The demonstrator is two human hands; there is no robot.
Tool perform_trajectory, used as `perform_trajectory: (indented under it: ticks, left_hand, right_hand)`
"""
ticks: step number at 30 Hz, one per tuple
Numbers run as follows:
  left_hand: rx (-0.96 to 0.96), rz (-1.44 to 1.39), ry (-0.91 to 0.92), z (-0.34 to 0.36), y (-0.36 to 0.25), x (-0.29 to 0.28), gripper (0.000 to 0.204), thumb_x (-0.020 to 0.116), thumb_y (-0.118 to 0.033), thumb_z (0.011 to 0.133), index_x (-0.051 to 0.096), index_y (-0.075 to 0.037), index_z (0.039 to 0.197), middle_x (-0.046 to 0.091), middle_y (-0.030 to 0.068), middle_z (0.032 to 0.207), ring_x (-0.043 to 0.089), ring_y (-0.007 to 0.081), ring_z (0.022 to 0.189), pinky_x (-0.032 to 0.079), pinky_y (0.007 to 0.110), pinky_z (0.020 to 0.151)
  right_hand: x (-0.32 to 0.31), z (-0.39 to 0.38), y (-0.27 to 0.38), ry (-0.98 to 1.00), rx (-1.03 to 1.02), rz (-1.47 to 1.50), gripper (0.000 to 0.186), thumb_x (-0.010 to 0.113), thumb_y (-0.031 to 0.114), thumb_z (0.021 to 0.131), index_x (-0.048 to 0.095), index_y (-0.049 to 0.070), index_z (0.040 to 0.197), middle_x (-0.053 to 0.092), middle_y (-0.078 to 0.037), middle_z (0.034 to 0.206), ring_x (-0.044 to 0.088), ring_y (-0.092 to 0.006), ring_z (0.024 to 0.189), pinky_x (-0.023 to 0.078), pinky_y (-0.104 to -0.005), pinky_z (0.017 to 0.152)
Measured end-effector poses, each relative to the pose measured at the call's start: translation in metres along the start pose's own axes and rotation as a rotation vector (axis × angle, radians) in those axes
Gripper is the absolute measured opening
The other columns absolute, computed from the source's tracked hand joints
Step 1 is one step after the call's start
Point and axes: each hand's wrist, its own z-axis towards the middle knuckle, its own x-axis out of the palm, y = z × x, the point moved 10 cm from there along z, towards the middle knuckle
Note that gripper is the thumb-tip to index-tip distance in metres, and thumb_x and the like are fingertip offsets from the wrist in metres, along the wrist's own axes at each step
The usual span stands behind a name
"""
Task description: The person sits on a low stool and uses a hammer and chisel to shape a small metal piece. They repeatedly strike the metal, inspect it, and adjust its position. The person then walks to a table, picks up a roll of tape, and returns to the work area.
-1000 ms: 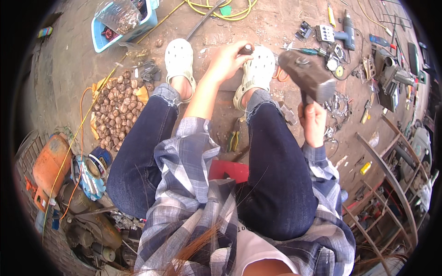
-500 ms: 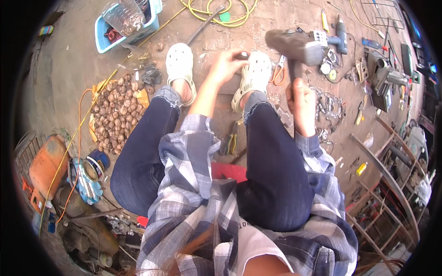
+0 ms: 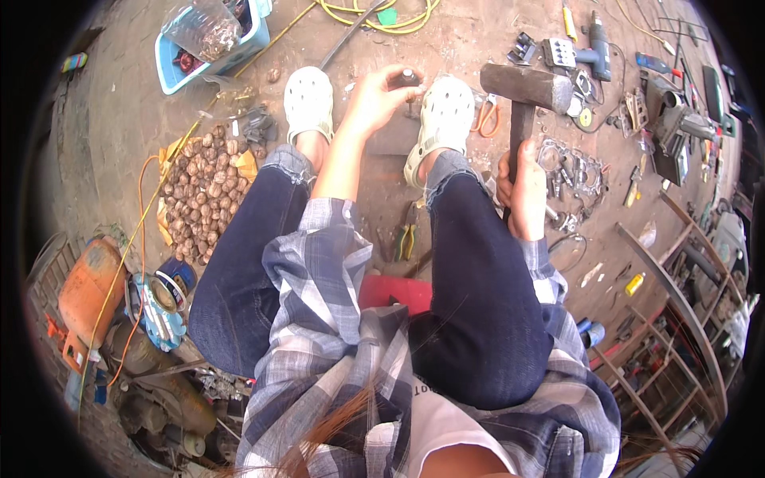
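My left hand grips a dark, short upright tool with a silver top, held over the floor between my white clogs. In my right hand is a hammer by its dark handle, its heavy metal head raised to the right of the left hand, not touching the tool. Orange-handled scissors lie beside the right clog. Pliers with yellow-and-dark handles rest between my legs.
A pile of walnuts lies left of my legs, below a blue tub. Hand tools, a heat gun and metal parts are scattered at right, near a metal rack. An orange tank stands at lower left.
My right hand has moved up and leftward, and the hammer head now sits more level, farther from me. My left hand has shifted only slightly, still gripping the short tool.
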Motion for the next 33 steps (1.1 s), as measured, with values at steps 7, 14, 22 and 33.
perform_trajectory:
  ticks: [7,14,22,33]
  left_hand:
    - [0.056,0.043,-0.099,-0.008,-0.001,-0.009,0.019,0.065,-0.004,0.083,0.062,-0.002,0.101,0.065,0.0046,0.09,0.061,0.0107,0.082,0.05,0.025,0.074]
    - [-0.001,0.377,-0.576,-0.031,0.002,-0.042,0.025,0.068,-0.02,0.079,0.06,-0.001,0.093,0.064,0.0085,0.077,0.062,0.0154,0.07,0.048,0.031,0.064]
    - [-0.655,0.554,-0.26,-0.022,0.134,-0.017,0.05,0.07,-0.044,0.073,0.068,0.005,0.079,0.066,0.0084,0.059,0.064,0.0173,0.056,0.051,0.031,0.061]
    - [-0.521,0.476,-0.684,-0.032,0.159,-0.011,0.023,0.073,-0.021,0.073,0.065,0.0,0.075,0.065,0.0081,0.06,0.059,0.0134,0.046,0.045,0.028,0.046]
  right_hand:
    - [-0.01,0.002,-0.017,-0.044,0.045,0.067,0.055,0.04,0.054,0.095,0.049,0.008,0.066,0.034,0.006,0.047,0.025,-0.0038,0.038,0.017,-0.0219,0.037]
    - [-0.025,0.006,-0.035,-0.086,0.089,0.109,0.055,0.039,0.054,0.095,0.049,0.007,0.067,0.032,0.006,0.047,0.024,-0.0041,0.038,0.017,-0.0215,0.037]
    - [-0.034,0.009,-0.045,-0.116,0.137,0.158,0.055,0.038,0.053,0.096,0.049,0.007,0.069,0.031,0.005,0.046,0.022,-0.0044,0.037,0.016,-0.0216,0.037]
    - [-0.039,0.016,-0.061,-0.121,0.178,0.192,0.054,0.039,0.053,0.096,0.049,0.007,0.069,0.029,0.007,0.047,0.02,-0.0031,0.038,0.015,-0.0212,0.037]
